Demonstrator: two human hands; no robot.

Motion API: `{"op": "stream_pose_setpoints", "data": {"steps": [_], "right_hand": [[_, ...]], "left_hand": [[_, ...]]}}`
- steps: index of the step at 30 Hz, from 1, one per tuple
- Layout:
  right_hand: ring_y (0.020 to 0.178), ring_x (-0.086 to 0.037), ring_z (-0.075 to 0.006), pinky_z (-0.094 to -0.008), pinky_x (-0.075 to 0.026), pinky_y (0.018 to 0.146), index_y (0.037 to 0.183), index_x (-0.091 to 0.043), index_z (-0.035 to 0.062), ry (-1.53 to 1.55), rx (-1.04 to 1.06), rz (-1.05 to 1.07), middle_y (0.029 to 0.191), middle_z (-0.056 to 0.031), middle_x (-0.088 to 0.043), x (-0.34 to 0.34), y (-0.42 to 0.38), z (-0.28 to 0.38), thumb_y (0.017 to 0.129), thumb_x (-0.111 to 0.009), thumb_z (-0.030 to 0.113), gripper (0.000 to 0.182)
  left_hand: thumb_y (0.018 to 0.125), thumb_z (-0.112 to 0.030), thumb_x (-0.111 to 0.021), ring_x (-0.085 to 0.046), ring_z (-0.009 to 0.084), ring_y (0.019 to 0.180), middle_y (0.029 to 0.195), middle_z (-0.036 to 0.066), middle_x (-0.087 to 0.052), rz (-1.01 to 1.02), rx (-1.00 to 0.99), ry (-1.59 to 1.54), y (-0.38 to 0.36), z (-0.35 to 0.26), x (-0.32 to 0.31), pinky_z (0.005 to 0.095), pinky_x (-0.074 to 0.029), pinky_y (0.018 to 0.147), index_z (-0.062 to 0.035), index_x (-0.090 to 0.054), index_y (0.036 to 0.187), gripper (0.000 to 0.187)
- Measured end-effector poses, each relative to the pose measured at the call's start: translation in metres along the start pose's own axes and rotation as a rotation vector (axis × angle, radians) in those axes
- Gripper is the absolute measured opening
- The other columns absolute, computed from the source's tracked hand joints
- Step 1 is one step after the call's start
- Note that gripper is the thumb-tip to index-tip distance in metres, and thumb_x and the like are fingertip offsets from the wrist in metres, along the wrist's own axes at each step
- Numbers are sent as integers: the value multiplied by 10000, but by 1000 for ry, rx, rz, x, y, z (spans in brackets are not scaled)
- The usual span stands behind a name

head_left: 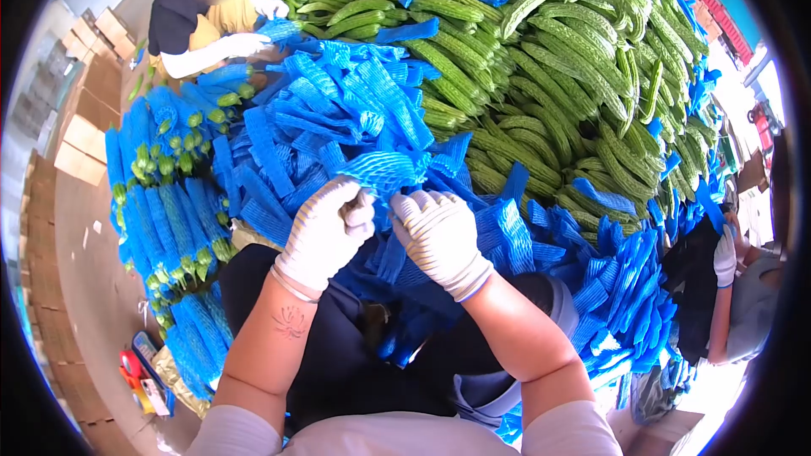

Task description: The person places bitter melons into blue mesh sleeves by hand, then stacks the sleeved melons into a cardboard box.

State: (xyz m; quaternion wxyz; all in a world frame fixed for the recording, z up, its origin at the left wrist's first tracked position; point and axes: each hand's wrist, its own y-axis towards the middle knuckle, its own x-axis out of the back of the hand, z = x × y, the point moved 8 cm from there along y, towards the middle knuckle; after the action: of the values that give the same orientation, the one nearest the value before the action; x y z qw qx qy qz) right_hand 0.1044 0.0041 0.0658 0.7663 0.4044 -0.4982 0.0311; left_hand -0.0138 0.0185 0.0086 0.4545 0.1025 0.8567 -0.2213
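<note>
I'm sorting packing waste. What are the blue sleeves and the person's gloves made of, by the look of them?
The blue sleeve held by both hands looks like soft foam plastic netting: an open mesh with a matte finish that bends and bunches. The gloves on the left hand and right hand look like white knitted fabric, with ribbed cuffs; the fibre itself cannot be told.

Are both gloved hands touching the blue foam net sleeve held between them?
Touching. The head view shows the left hand and right hand with fingers closed on the foam net sleeve.
</note>
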Motion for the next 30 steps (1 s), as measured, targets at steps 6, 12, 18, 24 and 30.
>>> {"op": "stream_pose_setpoints", "data": {"steps": [6,12,18,24,30], "right_hand": [[670,-599,-272,-380,-464,599,907,-607,94,415,-155,-11,727,-75,-579,-6,-5,-2,768,-674,146,163],[795,-614,-304,-362,-499,719,954,-632,41,893,-315,-140,883,-120,-631,6,-3,-17,796,-671,58,164],[834,-613,-158,-291,-487,769,1015,-599,17,1309,-229,231,908,-75,-636,-7,-17,18,879,-652,102,168],[716,-560,-96,-260,-468,655,960,-595,42,1538,-440,885,790,-15,-591,-34,-41,34,903,-612,111,91],[752,-515,-55,-230,-431,675,986,-611,36,1841,-320,781,824,20,-573,-20,-33,59,883,-643,82,118]], "left_hand": [[932,-145,-486,-567,160,863,920,85,-609,-62,-340,201,-1,-12,-1,300,-448,785,-29,-562,950,139],[946,-196,-498,-568,200,1077,1177,118,-594,9,-482,833,8,-11,9,324,-451,942,14,-543,1180,318],[829,-213,-568,-588,331,1045,1131,161,-617,303,34,1663,30,38,62,433,-459,899,-37,-620,1067,300],[791,-117,-586,-590,251,1087,1162,99,-635,334,-787,1805,2,-5,-54,384,-440,983,-72,-641,1124,341],[806,-111,-576,-597,220,1064,1151,66,-636,137,-896,2137,-2,-5,-77,350,-431,980,-74,-615,1148,346]]}}
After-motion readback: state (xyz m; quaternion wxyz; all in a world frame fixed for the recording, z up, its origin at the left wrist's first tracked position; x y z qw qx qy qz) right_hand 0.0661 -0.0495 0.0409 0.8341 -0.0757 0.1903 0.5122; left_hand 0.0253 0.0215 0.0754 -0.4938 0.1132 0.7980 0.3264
